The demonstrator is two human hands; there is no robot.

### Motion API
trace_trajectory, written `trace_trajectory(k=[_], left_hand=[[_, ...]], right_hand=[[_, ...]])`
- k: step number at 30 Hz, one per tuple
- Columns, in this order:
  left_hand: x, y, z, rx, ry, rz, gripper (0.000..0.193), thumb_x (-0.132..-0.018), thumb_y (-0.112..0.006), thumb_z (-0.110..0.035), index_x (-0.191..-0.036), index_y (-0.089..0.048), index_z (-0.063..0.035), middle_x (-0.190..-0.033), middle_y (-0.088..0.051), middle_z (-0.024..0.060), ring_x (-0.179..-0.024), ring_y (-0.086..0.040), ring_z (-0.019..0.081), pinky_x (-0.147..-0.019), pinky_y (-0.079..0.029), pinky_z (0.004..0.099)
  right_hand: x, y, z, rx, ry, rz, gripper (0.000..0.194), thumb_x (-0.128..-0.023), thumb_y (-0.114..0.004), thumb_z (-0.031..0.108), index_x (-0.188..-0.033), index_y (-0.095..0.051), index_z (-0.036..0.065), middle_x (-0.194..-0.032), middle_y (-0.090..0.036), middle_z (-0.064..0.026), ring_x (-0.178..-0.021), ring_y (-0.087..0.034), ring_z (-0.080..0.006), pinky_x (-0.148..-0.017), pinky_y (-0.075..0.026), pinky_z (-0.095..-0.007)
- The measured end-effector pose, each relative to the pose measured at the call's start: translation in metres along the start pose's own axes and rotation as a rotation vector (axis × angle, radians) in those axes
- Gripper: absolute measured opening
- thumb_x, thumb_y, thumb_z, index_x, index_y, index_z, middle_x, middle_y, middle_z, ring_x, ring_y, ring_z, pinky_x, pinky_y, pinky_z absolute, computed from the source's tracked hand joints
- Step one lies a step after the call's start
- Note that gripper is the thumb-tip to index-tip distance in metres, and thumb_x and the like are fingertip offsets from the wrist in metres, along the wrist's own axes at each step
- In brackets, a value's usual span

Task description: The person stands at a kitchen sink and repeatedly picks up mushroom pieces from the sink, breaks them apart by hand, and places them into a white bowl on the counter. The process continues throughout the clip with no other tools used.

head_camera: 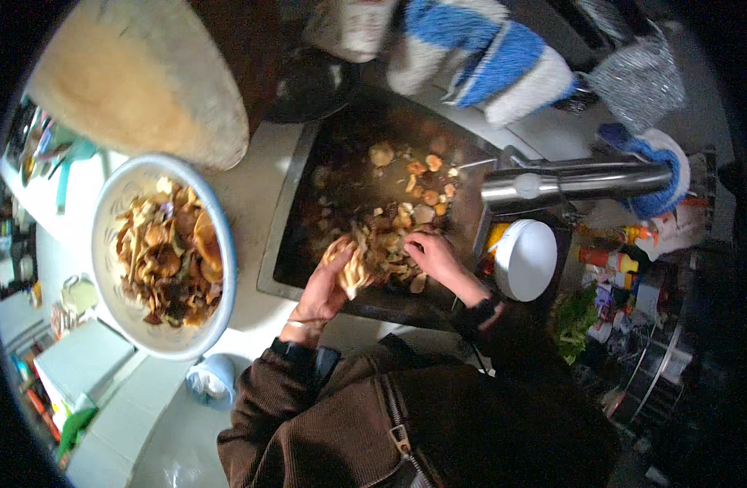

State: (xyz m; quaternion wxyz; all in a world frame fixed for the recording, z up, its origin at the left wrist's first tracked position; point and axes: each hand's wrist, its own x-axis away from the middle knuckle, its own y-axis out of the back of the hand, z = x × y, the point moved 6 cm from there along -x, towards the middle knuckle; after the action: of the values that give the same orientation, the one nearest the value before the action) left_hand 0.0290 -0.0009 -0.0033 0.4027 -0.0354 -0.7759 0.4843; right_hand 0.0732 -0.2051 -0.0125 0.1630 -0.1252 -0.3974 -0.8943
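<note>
My left hand [329, 283] is closed around a pale cluster of mushrooms [353, 274] over the near part of a dark sink [285, 201]. To its right, my right hand [431, 256] has its fingers bent close together above a heap of mushrooms [389, 244]; whether a small piece is between the fingertips cannot be told. Mushroom pieces, some orange [433, 162], lie in brownish water in the sink. Left of the sink stands a white colander with a blue rim [230, 268], holding many brown and yellowish mushrooms [160, 256].
A steel faucet [575, 185] reaches in from the right. A white round lid or tub [526, 260] stands beside the sink. Behind are a dark pan [312, 88] and blue-and-white cloths [501, 67]. A large tan board-like object [141, 79] is at upper left; a blue cup [210, 381] stands below the colander.
</note>
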Motion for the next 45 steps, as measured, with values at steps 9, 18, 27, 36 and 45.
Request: trace_trajectory(k=[9,18,27,36,45], left_hand=[[0.088,-0.054,-0.059,-0.294,-0.139,-0.050,0.056,-0.090,-0.056,-0.005,-0.141,-0.031,-0.0094,-0.119,-0.054,0.0074,-0.104,-0.056,0.0164,-0.088,-0.049,0.0309],[0.218,-0.035,-0.239,-1.072,-1.015,-0.672,0.065,-0.084,-0.063,-0.009,-0.141,-0.032,-0.0091,-0.116,-0.055,0.0132,-0.103,-0.057,0.0212,-0.087,-0.049,0.0319],[0.205,0.089,-0.333,-1.777,-0.909,-0.938,0.064,-0.081,-0.064,-0.003,-0.138,-0.036,-0.0051,-0.118,-0.057,0.0204,-0.105,-0.057,0.0245,-0.087,-0.048,0.0356],[0.236,0.000,-0.300,-1.872,-1.238,-1.114,0.049,-0.086,-0.066,-0.017,-0.131,-0.049,-0.0057,-0.122,-0.056,0.0151,-0.109,-0.055,0.0237,-0.098,-0.041,0.0370],[0.056,-0.038,-0.026,-0.206,-0.235,-0.134,0.042,-0.098,-0.045,-0.033,-0.130,-0.044,-0.0071,-0.115,-0.058,0.0118,-0.101,-0.058,0.0224,-0.090,-0.046,0.0361]], right_hand=[[-0.131,-0.004,-0.098,0.217,-0.275,-0.302,0.037,-0.080,-0.066,0.035,-0.108,-0.059,0.011,-0.088,-0.065,-0.0182,-0.084,-0.063,-0.0348,-0.072,-0.050,-0.0421],[-0.151,-0.035,-0.085,-0.114,0.094,-0.278,0.024,-0.085,-0.062,0.011,-0.107,-0.062,0.004,-0.098,-0.068,-0.0086,-0.090,-0.064,-0.0256,-0.078,-0.050,-0.0320],[-0.085,-0.049,-0.050,-0.486,0.049,0.149,0.027,-0.089,-0.059,0.009,-0.114,-0.057,0.001,-0.098,-0.063,-0.0039,-0.091,-0.058,-0.0110,-0.079,-0.048,-0.0262],[-0.028,-0.002,-0.004,-0.790,-0.216,0.290,0.030,-0.092,-0.057,0.017,-0.117,-0.054,0.001,-0.105,-0.059,-0.0037,-0.093,-0.058,-0.0113,-0.080,-0.047,-0.0253],[0.001,-0.003,0.107,-0.599,0.173,0.366,0.021,-0.090,-0.060,0.015,-0.107,-0.059,0.003,-0.095,-0.064,-0.0031,-0.087,-0.060,-0.0125,-0.076,-0.049,-0.0268]])
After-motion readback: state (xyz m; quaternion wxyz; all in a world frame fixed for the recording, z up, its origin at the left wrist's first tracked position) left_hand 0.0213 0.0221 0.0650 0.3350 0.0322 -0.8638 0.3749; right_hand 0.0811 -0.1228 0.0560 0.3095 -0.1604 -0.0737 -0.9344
